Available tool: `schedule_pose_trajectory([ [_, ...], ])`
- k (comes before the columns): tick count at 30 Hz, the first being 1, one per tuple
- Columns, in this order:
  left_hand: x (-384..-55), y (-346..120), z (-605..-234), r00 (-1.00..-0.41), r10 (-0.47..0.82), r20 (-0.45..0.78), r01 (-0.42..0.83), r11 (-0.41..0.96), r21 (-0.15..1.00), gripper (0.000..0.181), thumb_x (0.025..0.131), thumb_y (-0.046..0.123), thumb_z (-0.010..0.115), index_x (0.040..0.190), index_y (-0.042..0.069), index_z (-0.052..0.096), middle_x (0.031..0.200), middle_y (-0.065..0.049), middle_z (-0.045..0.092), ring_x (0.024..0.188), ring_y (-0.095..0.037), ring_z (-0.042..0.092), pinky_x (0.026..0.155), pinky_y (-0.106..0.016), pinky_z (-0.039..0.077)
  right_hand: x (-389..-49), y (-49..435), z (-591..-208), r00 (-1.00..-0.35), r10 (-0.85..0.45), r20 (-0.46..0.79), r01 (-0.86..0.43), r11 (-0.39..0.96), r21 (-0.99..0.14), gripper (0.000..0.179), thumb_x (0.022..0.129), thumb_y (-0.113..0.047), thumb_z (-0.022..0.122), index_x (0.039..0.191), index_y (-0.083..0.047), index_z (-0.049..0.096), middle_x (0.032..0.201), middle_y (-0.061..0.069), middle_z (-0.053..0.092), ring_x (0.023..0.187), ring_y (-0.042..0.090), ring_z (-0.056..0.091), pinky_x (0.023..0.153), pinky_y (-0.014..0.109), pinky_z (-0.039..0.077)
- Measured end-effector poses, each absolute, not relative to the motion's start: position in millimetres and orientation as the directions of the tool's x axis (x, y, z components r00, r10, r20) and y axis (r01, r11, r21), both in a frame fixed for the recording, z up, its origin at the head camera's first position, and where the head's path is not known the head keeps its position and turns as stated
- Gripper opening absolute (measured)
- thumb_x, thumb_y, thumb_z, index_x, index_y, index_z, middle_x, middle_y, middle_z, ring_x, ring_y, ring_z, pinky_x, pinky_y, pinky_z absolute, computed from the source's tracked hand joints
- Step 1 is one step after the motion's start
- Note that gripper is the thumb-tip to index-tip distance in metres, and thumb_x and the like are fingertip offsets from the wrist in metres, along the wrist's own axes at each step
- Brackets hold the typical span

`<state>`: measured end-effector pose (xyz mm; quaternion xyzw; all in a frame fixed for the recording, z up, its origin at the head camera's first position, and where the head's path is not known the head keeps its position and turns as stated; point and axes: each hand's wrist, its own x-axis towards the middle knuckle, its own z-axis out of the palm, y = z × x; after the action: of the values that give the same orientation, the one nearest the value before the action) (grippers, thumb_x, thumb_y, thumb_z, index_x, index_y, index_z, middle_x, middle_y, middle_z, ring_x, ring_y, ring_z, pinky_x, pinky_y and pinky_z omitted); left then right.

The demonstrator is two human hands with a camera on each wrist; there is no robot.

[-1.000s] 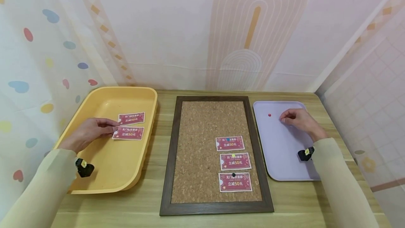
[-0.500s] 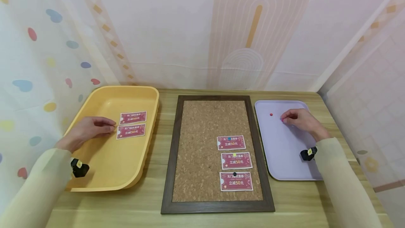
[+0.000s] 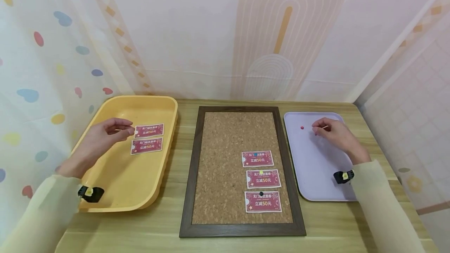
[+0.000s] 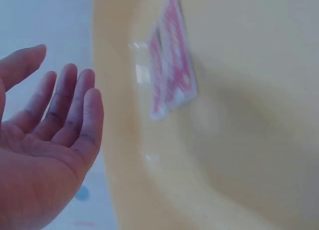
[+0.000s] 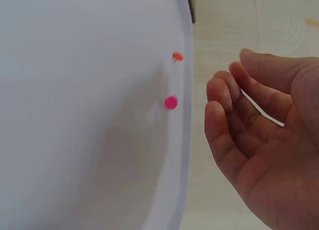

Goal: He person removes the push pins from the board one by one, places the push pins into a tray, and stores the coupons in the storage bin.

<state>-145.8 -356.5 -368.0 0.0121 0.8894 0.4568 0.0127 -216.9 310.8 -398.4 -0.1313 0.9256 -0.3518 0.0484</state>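
My left hand hovers over the yellow tray, fingertips by the left end of the upper pink coupon. Just below lies a second coupon. In the left wrist view the fingers are loosely bent, with the thumb apart and nothing held. Over the lilac tray is my right hand, its fingers relaxed and holding nothing. A pink thumbtack and an orange-red thumbtack lie in that tray; the pink one sits near the fingertips in the head view.
Between the trays lies a cork board in a dark frame. Three coupons are on its right side, fixed by a blue tack, a yellow tack and a black tack. A patterned curtain stands behind the wooden table.
My left hand has left the lower coupon's edge, dropped back a little, then risen forward beside the upper coupon. My right hand has lifted slightly from the pink thumbtack.
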Motion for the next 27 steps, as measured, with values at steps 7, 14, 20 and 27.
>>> schedule_pose_trajectory([
  [7, -135, -321, -354, -0.997, 0.007, 0.081, 0.069, 0.596, 0.8, 0.041, 0.102, 0.034, 0.068, 0.129, 0.003, 0.063, 0.11, 0.01, 0.072, 0.097, 0.003, 0.065, 0.082, -0.009, 0.048, -206, 294, -392, -0.967, -0.238, 0.089, -0.24, 0.742, -0.625, 0.024, 0.105, -0.015, 0.063, 0.116, 0.006, 0.064, 0.103, 0.019, 0.069, 0.096, 0.034, 0.065, 0.075, 0.021, 0.049],
  [14, -128, -284, -344, -0.984, 0.03, 0.176, 0.163, 0.557, 0.815, 0.03, 0.102, 0.029, 0.069, 0.123, 0.007, 0.068, 0.107, 0.014, 0.072, 0.095, -0.003, 0.068, 0.08, -0.012, 0.051, -197, 281, -392, -0.963, -0.222, 0.155, -0.269, 0.734, -0.624, 0.023, 0.105, -0.019, 0.062, 0.114, 0.002, 0.064, 0.111, 0.02, 0.07, 0.1, 0.038, 0.068, 0.081, 0.036, 0.053],
  [20, -122, -257, -341, -0.968, 0.081, 0.238, 0.243, 0.547, 0.801, 0.024, 0.102, 0.023, 0.069, 0.12, 0.008, 0.07, 0.107, 0.007, 0.073, 0.097, -0.006, 0.068, 0.08, -0.014, 0.051, -189, 268, -392, -0.948, -0.224, 0.227, -0.318, 0.692, -0.647, 0.018, 0.104, -0.013, 0.064, 0.111, 0.003, 0.065, 0.108, 0.02, 0.07, 0.099, 0.037, 0.067, 0.088, 0.052, 0.054],
  [27, -120, -225, -340, -0.957, 0.137, 0.256, 0.289, 0.553, 0.781, 0.019, 0.103, 0.025, 0.065, 0.116, 0.013, 0.073, 0.109, 0.001, 0.075, 0.098, -0.008, 0.068, 0.075, -0.021, 0.054, -181, 253, -393, -0.928, -0.237, 0.289, -0.372, 0.663, -0.649, 0.014, 0.1, -0.007, 0.066, 0.11, 0.004, 0.067, 0.103, 0.018, 0.07, 0.094, 0.033, 0.067, 0.088, 0.053, 0.055],
])
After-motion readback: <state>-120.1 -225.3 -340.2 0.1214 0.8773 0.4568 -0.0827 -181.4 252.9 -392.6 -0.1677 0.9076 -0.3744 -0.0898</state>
